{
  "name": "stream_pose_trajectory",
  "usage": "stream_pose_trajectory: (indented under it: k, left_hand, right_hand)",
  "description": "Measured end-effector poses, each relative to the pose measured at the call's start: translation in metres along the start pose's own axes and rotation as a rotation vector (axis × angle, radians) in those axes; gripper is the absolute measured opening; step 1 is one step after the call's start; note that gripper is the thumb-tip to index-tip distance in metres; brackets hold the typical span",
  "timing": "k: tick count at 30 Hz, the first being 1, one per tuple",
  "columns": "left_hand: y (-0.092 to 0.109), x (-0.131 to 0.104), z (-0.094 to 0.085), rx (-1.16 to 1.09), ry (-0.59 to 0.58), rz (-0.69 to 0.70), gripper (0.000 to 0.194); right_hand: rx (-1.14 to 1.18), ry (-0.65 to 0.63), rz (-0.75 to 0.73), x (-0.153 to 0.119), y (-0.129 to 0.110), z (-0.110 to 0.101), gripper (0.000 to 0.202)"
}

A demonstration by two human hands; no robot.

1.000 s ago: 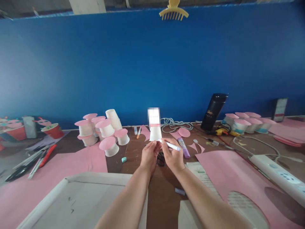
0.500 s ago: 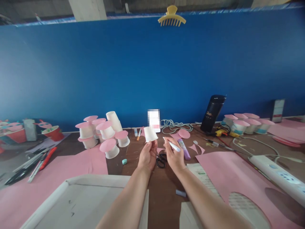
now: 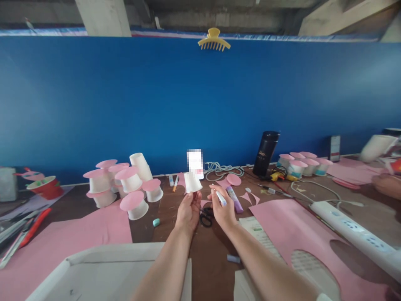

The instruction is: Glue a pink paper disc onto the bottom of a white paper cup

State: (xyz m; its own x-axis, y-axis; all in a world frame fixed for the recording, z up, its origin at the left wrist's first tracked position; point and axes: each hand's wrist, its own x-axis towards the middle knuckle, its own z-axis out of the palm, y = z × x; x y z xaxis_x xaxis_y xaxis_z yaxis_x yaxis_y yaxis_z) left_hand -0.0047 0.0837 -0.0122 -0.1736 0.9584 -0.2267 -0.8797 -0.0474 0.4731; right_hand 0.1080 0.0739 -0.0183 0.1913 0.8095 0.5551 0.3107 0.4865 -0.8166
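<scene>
A white paper cup [image 3: 193, 183] is upside down in my left hand [image 3: 188, 210], its fingers closed round the wide rim from below. In my right hand [image 3: 223, 207] is a white marker pen [image 3: 222, 196], pinched with its tip toward the cup but apart from it. Black-handled scissors [image 3: 206, 218] lie between my hands. Close to the right hand are a purple glue stick [image 3: 234, 200] and a pink paper disc [image 3: 233, 179]. Several upturned cups with pink discs on top [image 3: 134, 205] stand to the left.
A phone [image 3: 194, 162] leans behind the cup. A black flask [image 3: 266, 154], a white power strip [image 3: 354, 230] and pink paper [image 3: 291, 221] lie or stand right. In front is a white box [image 3: 103, 271]. Another person's hand [image 3: 387, 186] shows far right.
The view has turned right and up, so the table's things appear shifted left and another person's hand shows at right. The cup is tilted a little less. Both hands keep their holds.
</scene>
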Motion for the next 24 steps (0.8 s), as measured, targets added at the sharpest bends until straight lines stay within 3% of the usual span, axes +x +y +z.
stream_pose_trajectory:
  k: [16,24]
  left_hand:
    - [-0.0037,0.0042,-0.0071,0.009,-0.097,-0.023,0.017]
    - [-0.0036,0.0041,-0.0063,0.017,-0.083,-0.039,0.016]
  right_hand:
    - [-0.108,-0.047,0.013,-0.0003,0.0021,0.0022,0.029]
    - [-0.103,-0.065,-0.008,-0.0023,0.0028,0.0023,0.029]
